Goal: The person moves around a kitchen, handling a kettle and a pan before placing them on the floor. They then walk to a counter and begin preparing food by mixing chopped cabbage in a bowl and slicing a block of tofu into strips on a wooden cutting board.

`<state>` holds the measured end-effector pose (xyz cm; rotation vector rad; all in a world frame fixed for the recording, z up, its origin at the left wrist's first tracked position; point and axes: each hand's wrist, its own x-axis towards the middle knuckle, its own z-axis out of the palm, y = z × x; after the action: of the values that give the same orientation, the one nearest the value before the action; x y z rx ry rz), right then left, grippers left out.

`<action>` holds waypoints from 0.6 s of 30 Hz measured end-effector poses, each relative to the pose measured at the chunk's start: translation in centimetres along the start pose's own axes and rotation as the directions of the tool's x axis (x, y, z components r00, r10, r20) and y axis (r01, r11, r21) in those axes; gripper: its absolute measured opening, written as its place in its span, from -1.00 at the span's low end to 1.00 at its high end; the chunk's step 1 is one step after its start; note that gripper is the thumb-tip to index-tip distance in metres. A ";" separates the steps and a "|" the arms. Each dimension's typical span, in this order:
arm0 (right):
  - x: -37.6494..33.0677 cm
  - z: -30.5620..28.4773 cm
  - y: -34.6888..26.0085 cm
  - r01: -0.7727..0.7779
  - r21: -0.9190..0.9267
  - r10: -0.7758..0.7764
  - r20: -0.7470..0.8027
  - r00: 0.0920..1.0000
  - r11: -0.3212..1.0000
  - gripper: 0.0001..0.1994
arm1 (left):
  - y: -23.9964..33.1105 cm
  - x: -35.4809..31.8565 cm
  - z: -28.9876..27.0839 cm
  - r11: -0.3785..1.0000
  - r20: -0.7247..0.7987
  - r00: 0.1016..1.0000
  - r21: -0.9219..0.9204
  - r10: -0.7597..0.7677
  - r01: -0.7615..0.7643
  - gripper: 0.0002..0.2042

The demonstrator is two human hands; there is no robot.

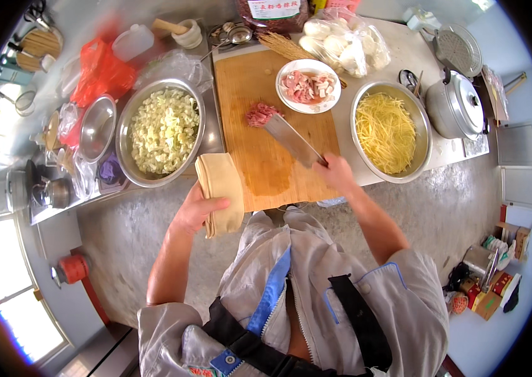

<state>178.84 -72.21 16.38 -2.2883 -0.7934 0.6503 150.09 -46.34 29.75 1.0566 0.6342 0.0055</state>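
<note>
My right hand is closed round the handle of a cleaver. The blade slants up and left across the wooden cutting board, its far end against a small heap of cut red meat. By the board's near left corner, my left hand grips a folded stack of pale beige sheets, which looks like tofu skin. The thumb lies over the stack and the other fingers are hidden behind it. A white plate of sliced pink and pale meat stands at the board's far right.
Left of the board sits a steel bowl of chopped pale-green vegetable; right, a steel bowl of yellow shreds. A lidded pot, a bag of round white items and a mortar stand farther out. The board's front edge faces me.
</note>
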 end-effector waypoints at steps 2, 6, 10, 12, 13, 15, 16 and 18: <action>-3.5 0.8 2.2 -0.120 0.170 0.126 -0.024 0.992 0.978 -0.68 | -0.8 2.4 0.2 0.993 0.054 0.998 0.116 0.027 -0.033 -0.28; -8.7 1.6 2.9 -0.316 0.576 0.330 0.083 0.940 0.754 -0.68 | -1.2 8.6 2.5 0.827 0.275 0.939 0.561 -0.208 0.019 -0.23; -11.1 1.4 2.3 -0.285 0.512 0.392 -0.113 0.913 0.810 -0.76 | -1.2 12.6 6.6 0.817 0.428 0.818 0.571 -0.383 0.084 -0.24; -11.2 1.2 1.6 -0.181 0.109 0.209 -0.376 0.903 0.977 -0.57 | -1.3 13.2 7.5 0.837 0.448 0.797 0.534 -0.404 0.124 -0.25; -10.9 1.3 2.1 -0.168 0.001 0.155 -0.402 0.902 0.986 -0.56 | -1.8 13.0 7.3 0.854 0.445 0.798 0.496 -0.407 0.160 -0.26; -9.1 1.9 3.5 -0.140 -0.217 0.037 -0.421 0.906 0.966 -0.54 | -2.5 12.5 6.8 0.875 0.428 0.798 0.420 -0.424 0.240 -0.27; -8.1 2.0 3.7 -0.138 -0.246 0.030 -0.397 0.917 0.960 -0.53 | -2.9 12.1 6.3 0.881 0.412 0.800 0.379 -0.436 0.285 -0.26; -6.6 3.0 5.1 -0.103 -0.380 -0.085 -0.447 0.890 0.919 -0.53 | -3.1 11.5 5.9 0.899 0.408 0.809 0.301 -0.423 0.317 -0.27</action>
<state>174.29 -78.70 12.40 -2.6579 -0.7259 -0.0771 161.51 -49.22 23.70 1.0778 0.3952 -0.6645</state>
